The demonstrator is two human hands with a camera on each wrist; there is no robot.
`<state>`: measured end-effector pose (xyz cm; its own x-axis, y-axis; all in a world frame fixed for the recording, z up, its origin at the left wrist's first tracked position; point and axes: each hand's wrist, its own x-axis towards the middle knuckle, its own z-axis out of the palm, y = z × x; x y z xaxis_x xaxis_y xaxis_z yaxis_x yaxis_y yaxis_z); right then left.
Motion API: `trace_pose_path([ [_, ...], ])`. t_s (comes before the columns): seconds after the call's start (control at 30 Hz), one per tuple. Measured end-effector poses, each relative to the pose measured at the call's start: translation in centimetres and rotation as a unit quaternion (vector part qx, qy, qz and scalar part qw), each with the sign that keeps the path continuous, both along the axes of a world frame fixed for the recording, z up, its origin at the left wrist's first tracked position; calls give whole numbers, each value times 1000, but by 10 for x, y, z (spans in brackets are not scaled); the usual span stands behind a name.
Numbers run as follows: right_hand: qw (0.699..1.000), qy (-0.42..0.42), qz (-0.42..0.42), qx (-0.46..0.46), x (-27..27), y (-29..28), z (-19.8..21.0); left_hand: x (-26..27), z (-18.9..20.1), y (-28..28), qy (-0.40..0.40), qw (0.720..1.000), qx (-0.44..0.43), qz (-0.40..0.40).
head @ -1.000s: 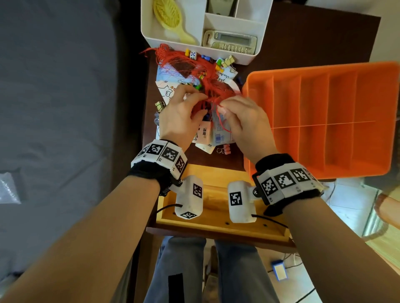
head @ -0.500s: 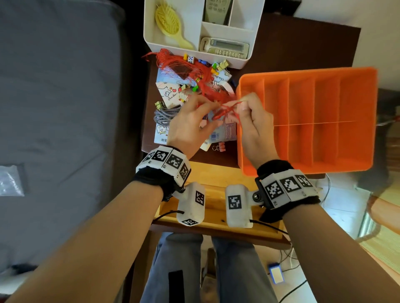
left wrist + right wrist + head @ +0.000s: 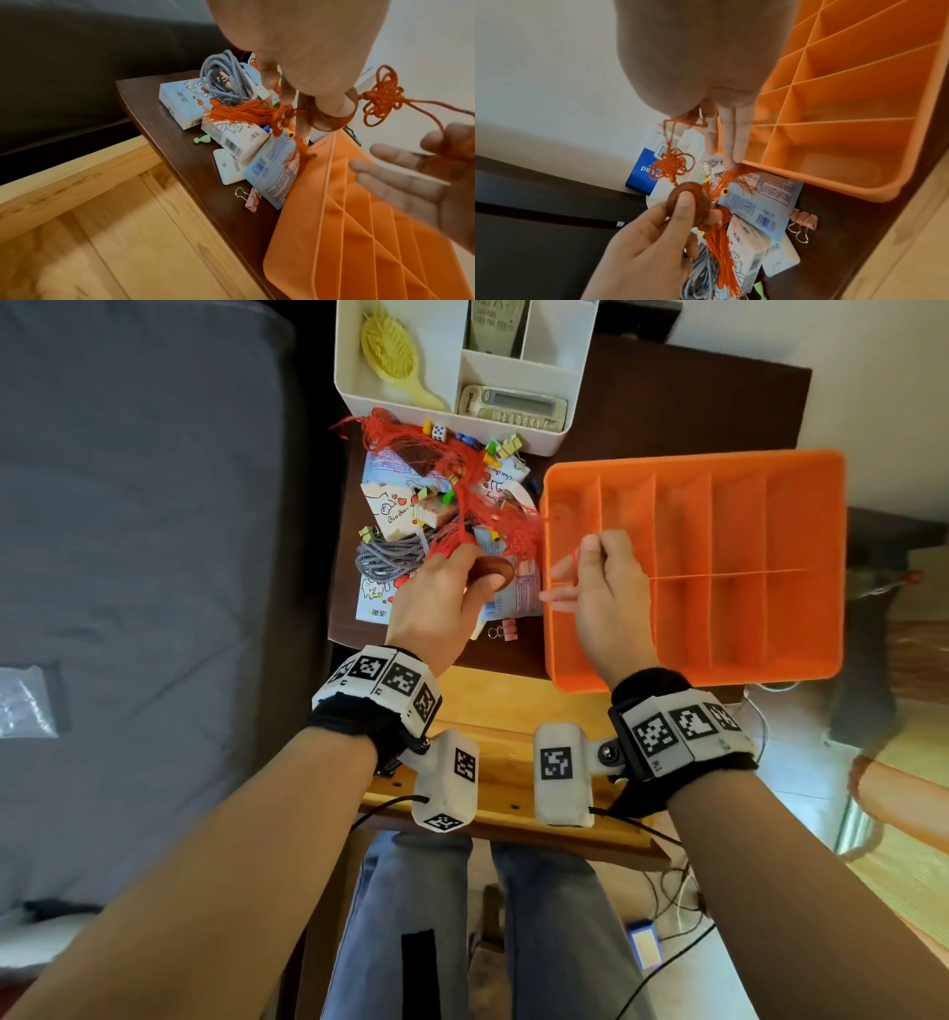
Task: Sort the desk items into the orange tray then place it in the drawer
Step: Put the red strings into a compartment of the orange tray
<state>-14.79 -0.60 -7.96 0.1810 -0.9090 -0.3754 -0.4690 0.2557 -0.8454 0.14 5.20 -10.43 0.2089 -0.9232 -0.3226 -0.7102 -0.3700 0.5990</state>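
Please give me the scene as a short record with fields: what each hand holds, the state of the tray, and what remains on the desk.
left hand: pinches the brown ring of the red tassel ornament
right hand: pinches the ornament's loop cord
orange tray: on the desk, visible compartments empty
desk: grey cable, tissue packs, pink binder clip
drawer: open

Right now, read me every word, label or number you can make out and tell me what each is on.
"Blu Blu": cartoon card, as best it reads.
"HO": blue-and-white packet.
Too blurred to read: brand and buttons on the remote control; print and barcode digits on the blue sachet; white word on the blue box.
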Motion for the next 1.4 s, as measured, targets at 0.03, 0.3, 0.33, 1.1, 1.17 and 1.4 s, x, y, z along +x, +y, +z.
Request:
trace_pose_path([
  [0.03, 1000, 9, -12, 2, -2, 1, 2, 0, 2, 0, 10, 1000, -9, 2],
  [0.3, 983, -5, 97, 158, -7, 13, 4, -5, 31, -9, 62, 990, -125, 36],
  [0.33, 983, -13, 121, 136, -5, 14, 6, -5, 33, -11, 90, 986, -135, 41],
  [1.1, 980, -107, 112, 125, 3, 3, 30, -4, 39, -22, 294, 917, -95, 252],
  [1.17, 986, -66, 90, 122, -4, 2, 22, -1, 39, -23, 288, 913, -101, 271],
  [1.4, 977, 140, 136, 88, -26, -4, 7, -2, 37, -28, 308, 902, -99, 286],
])
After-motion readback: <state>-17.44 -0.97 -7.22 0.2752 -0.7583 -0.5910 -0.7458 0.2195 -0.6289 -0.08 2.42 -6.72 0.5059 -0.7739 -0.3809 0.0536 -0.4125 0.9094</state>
